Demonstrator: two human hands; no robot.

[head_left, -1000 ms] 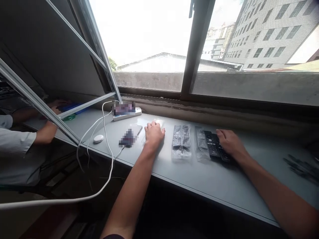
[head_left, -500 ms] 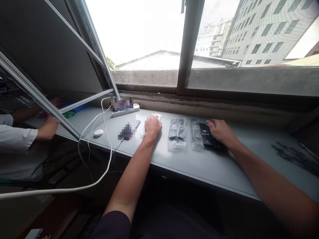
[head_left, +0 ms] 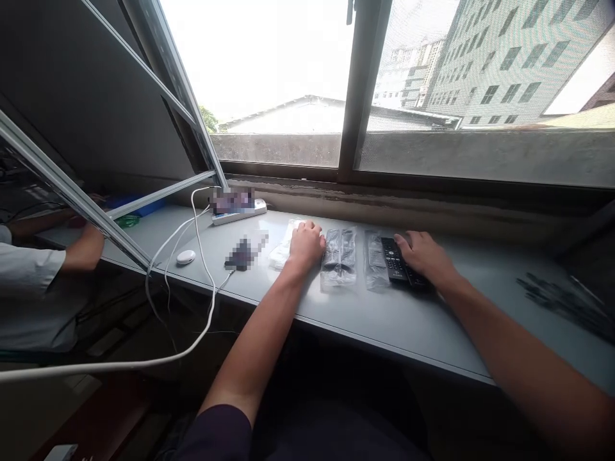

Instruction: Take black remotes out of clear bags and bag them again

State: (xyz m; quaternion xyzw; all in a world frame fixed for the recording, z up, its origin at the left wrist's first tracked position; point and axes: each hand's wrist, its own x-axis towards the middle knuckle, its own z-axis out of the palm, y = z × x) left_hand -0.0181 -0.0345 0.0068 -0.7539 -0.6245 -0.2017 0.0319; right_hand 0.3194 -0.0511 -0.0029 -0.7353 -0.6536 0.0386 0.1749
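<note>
My left hand (head_left: 307, 243) is low over the table with its fingers bent and a little apart; nothing shows in its grasp. It lies between clear-white plastic bags (head_left: 281, 256) on its left and a dark item sealed in a clear bag (head_left: 339, 256) on its right. My right hand (head_left: 425, 256) covers the upper part of a black remote control (head_left: 417, 279), with its thumb to the left and fingers over the far end. Alongside, a second black remote control (head_left: 394, 259) shows its buttons. Left of that is another clear-bagged item (head_left: 376, 259).
A phone, partly blurred out (head_left: 243, 255), a round white case (head_left: 186, 257) and a white power strip (head_left: 240, 213) are on the left, with a white cable (head_left: 211, 307) looping past. A metal frame (head_left: 129, 237) separates a co-worker's arm (head_left: 84, 248). Dark strips (head_left: 562, 298) lie at right.
My left hand has moved right, off the clear-white plastic bags, toward the bagged dark item. My right hand stays at the remote controls. The view has shifted slightly.
</note>
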